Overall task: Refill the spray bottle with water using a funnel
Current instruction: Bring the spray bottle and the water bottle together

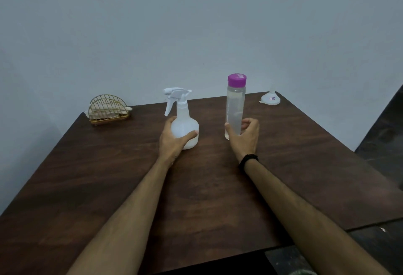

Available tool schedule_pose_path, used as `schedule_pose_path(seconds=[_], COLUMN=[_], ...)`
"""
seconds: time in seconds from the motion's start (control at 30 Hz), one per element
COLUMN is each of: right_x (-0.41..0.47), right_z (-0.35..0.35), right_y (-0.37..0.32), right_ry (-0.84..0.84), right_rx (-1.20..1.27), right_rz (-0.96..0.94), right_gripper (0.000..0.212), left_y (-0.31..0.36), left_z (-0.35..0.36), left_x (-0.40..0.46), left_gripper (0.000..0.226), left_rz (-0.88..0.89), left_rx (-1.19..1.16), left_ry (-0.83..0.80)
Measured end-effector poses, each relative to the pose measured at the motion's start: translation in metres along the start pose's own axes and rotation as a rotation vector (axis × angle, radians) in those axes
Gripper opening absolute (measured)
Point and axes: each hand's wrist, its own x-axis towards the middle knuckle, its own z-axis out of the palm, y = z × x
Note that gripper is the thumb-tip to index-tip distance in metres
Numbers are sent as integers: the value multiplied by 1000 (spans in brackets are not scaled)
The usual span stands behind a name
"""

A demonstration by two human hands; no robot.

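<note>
A white spray bottle (184,122) with its trigger head on stands upright on the dark wooden table (196,187), and my left hand (172,141) wraps around its round base. To its right stands a tall clear water bottle (235,104) with a purple cap, holding water. My right hand (244,137) curls around its lower part, thumb on the left side and fingers on the right. A small white funnel (270,98) rests mouth down at the table's far right corner, away from both hands.
A gold wire napkin holder (108,110) with napkins sits at the table's far left corner. A pale wall rises just behind the table. The table's right edge drops to a dark floor (383,143).
</note>
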Motion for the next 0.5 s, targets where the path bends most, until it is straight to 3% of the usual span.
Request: schedule_pose_path(seconds=[0.17,0.3,0.37,0.43,0.5], right_x=[13,54,77,96,112], right_z=[-11,-28,-37,-47,-57], right_y=[4,23,36,48,58], right_ry=[-16,-1,-74,-205,-318], right_rx=[169,22,-119,-303,-505], right_rz=[45,74,53,15,-37], right_gripper=[65,51,50,55,67], left_y=[8,15,20,26,30], left_z=[4,18,30,47,67], left_x=[-30,-81,-99,-107,-103], left_gripper=[133,109,96,93,86], left_rz=[42,361,489,507,534], left_rx=[178,521,640,702,724], left_ry=[172,300,79,-296,-572])
